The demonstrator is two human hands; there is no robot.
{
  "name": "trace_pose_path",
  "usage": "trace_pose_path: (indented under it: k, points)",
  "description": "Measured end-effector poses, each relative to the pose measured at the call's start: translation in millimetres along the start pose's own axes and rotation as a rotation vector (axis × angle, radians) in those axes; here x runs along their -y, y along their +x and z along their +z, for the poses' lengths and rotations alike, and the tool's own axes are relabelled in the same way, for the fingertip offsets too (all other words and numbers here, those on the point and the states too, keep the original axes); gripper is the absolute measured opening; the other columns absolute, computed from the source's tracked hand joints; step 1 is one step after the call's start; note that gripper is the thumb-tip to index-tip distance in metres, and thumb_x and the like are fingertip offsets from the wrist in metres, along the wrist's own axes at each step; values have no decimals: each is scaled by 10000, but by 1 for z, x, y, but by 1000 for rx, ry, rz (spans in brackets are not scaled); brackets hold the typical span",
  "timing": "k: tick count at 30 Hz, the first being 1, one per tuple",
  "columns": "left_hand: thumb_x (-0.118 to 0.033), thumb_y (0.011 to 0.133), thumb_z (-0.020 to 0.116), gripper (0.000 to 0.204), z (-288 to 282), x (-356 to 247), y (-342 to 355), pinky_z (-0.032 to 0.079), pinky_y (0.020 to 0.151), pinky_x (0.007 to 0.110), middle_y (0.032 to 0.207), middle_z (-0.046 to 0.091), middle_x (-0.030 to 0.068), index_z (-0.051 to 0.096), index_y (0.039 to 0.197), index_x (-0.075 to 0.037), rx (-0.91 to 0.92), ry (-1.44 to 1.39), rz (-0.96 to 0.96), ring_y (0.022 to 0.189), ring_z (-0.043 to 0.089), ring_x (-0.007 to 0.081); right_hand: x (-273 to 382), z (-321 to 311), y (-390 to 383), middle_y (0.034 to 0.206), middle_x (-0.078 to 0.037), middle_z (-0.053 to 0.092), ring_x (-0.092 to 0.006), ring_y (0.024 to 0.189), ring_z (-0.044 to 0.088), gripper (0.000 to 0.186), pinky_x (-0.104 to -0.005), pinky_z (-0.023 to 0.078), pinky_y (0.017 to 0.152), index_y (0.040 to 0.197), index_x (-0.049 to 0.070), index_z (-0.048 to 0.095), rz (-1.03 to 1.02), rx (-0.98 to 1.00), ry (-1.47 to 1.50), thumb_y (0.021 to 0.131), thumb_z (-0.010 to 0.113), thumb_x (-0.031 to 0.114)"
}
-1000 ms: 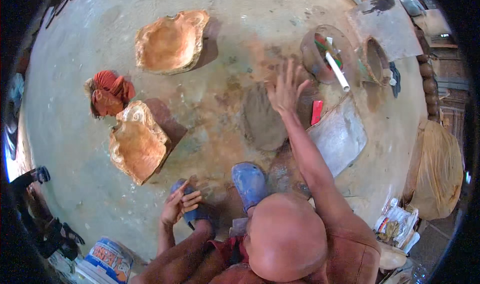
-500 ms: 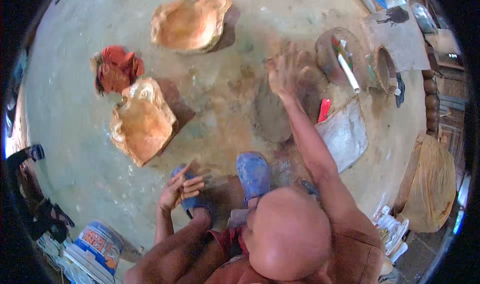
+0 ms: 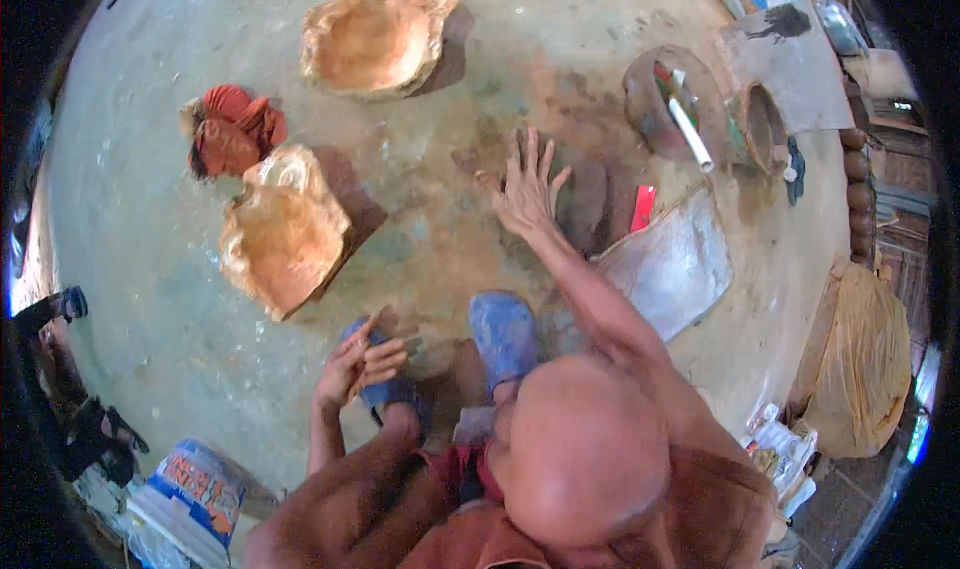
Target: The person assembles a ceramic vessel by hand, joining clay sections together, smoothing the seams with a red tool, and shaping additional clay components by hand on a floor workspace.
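Note:
My right hand [image 3: 528, 191] is stretched out over the floor with its fingers spread and nothing in it. Beside and under it lies a dark brown patch [image 3: 585, 204]; I cannot tell whether it is a thin slab, wet mud or partly shadow, nor whether my palm touches it. Above my left blue slipper [image 3: 372, 394] hangs my left hand [image 3: 355, 364], its thumb out and fingers loosely bent, holding nothing. Two shallow, rough-rimmed orange-brown basins stand apart from my hands: the nearer basin [image 3: 285, 244] to the left, the farther basin [image 3: 370, 44] at the back.
Right of my hand lie a red rectangular piece [image 3: 643, 209] and a grey sheet [image 3: 675, 269]. Behind them a dark round bowl [image 3: 645, 109] holds a white tube [image 3: 690, 134]. A red cloth [image 3: 235, 129] lies left; a bucket [image 3: 195, 489] stands near left. My right slipper [image 3: 503, 334] is planted centrally.
My right hand has moved left and nearer to me, from a blurred sweep to a clearer spread. My left hand has stayed almost in place.

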State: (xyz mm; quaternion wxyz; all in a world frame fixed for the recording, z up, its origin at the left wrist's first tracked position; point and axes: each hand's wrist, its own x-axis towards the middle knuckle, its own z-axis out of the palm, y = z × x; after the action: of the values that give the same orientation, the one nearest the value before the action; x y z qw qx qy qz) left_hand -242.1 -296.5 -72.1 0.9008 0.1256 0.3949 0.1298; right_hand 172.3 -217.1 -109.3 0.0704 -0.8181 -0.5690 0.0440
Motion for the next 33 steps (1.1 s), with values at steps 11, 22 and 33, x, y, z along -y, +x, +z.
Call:
trace_pose_path:
  k: [11,22,33]
  points:
    - [-392,1057,554,781,-5,5,1,622,932,439,1447,552,289,128,1661,-139,6,-18,34,1257,634,401,-7,-52,-42,1716,-242,13,-521,1557,3,1091,-774,0,1155,1654,86,175,-67,-89,250,905,334,862]
    - [-442,1043,565,812,-1,16,6,625,917,466,1431,568,289,120,1664,-166,-68,3,-3,1230,653,399,-90,-24,-54,1716,-239,38,-492,1569,10,1060,-771,3,1161,1629,71,266,-32,-29,-64,906,388,837]
    - [-455,1052,544,796,4,3,6,620,925,451,1443,563,273,121,1664,-169,-130,121,-29,1239,649,387,-117,-10,5,1721,-182,114,-468,1568,81,947,-808,48,1140,1636,81,243,215,134,-67,954,550,662]
